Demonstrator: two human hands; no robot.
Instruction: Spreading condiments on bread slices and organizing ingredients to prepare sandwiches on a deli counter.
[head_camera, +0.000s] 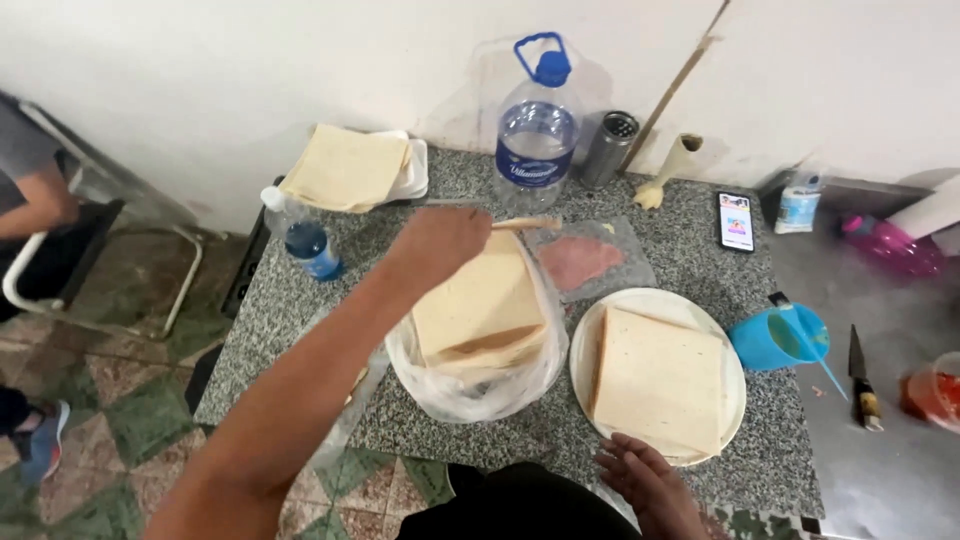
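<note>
My left hand (440, 240) reaches across the table and is closed around a thin wooden handle (528, 223) that sticks out to the right; the tool's other end is hidden. Just below that hand, a stack of large flat bread slices (480, 305) sits in an open clear plastic bag (470, 395). To the right, a white plate (600, 335) carries one square bread slice (660, 385). My right hand (648, 485) lies flat with fingers apart at the plate's near rim, holding nothing. Pink sliced meat (578, 260) lies on plastic behind the plate.
On the speckled stone table (690, 250) stand a big water jug (537, 135), a small bottle (305, 240), a metal shaker (610, 148), a phone (735, 220), more bread on a tray (345, 165) and a blue cup (775, 340). A knife (858, 378) lies right. Another person (30, 190) sits at left.
</note>
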